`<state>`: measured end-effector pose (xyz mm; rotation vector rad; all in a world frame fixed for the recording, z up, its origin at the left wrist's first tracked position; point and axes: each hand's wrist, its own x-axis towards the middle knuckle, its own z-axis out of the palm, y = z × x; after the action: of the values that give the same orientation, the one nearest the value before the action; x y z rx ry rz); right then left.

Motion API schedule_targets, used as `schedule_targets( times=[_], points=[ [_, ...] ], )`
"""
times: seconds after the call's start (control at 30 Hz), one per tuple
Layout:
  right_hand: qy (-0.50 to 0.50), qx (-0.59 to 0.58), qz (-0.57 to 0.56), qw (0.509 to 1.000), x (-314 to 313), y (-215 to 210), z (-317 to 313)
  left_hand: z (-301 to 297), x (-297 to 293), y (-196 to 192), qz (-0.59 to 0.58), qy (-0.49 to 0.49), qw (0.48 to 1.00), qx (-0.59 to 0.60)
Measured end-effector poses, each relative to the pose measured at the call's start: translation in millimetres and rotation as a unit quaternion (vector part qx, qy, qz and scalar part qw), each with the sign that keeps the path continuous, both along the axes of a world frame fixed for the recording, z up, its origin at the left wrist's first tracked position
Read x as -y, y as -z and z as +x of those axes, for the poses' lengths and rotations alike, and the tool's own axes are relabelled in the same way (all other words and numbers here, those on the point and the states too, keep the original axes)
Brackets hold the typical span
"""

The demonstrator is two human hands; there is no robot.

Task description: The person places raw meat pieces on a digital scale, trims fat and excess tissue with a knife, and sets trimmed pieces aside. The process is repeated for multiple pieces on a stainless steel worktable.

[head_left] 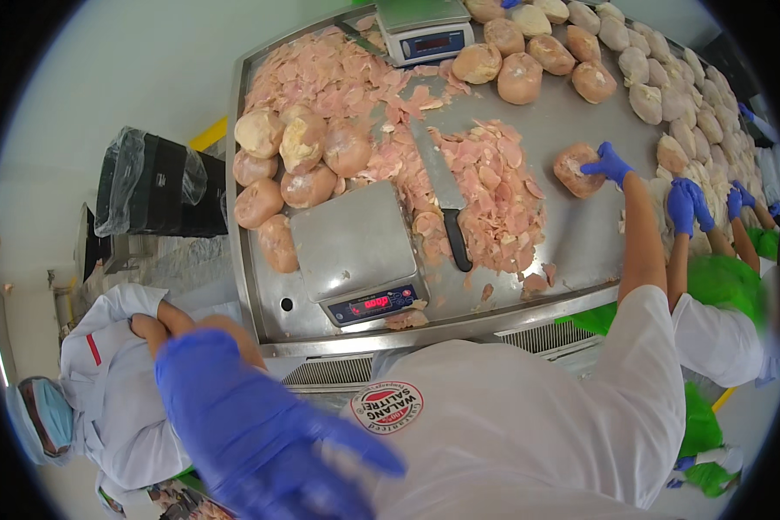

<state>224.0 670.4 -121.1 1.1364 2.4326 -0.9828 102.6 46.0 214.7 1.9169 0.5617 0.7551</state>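
My right hand [609,165], in a blue glove, reaches across the metal table with its fingers resting round the side of a round pink ham [576,170]. Raised close to the camera, my left hand [260,425] is also gloved in blue, blurred and without anything in it; its thumb stands apart from the fingers. A knife [456,239] with a black handle and wide blade lies among thin pink meat trimmings [498,199]. Left of the knife stands a weighing scale [360,247] with a lit red display and a bare steel plate.
Several round hams [299,143] sit behind the scale, beside a large heap of trimmings [312,78]. A second scale [425,35] and more hams [546,56] are at the far side. Pale wrapped pieces [702,104] crowd the right, where co-workers' gloved hands [686,204] work. Another person [121,373] stands left.
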Motion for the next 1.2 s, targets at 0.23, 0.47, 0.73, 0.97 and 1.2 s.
schedule_targets(
  times=[0.23, 0.47, 0.73, 0.97, 1.2],
  points=[
    [0.026, -0.241, -0.276, 0.93, 81.2, 34.6, -25.5, -53.5, -58.0, 87.6, -0.033, -0.56, 0.822, -0.102],
    [0.198, -0.247, -0.522, 0.792, 90.3, 80.4, 1.7, 28.7, -68.1, 239.4, -0.172, -0.659, 0.714, 0.164],
    [0.175, -0.344, -0.459, 0.8, 123.3, 69.5, -21.4, 70.2, -54.7, 260.6, -0.185, -0.625, 0.748, 0.126],
    [0.209, -0.412, -0.507, 0.728, 148.6, 75.1, -10.1, 71.0, 29.7, 256.9, -0.146, -0.689, 0.679, 0.207],
    [0.205, -0.518, -0.388, 0.734, 196.3, 40.0, -7.7, 34.8, 152.3, 274.6, -0.142, -0.786, 0.546, 0.255]
  ],
)
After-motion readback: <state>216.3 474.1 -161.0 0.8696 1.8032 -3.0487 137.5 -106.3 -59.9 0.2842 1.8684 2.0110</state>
